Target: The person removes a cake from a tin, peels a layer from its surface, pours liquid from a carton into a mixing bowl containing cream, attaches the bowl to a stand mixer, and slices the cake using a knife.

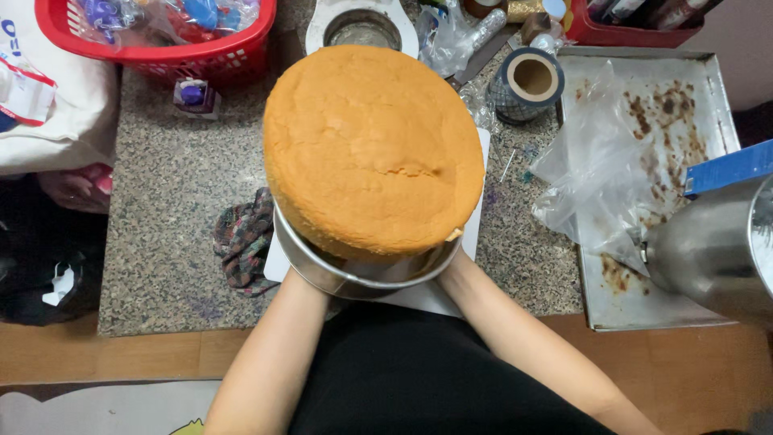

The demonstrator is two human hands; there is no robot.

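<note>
Rising well above its round metal cake tin (354, 278), a golden sponge cake (372, 149) is held up over the speckled stone surface (177, 185). Both forearms reach forward beneath it; the left hand (299, 278) and right hand (452, 262) are hidden under the tin, so how the fingers sit cannot be told. A red basket (173, 52) holds wrapped items at the back, while a stained baking tray (708, 89) carries a crumpled plastic bag (592, 173).
</note>
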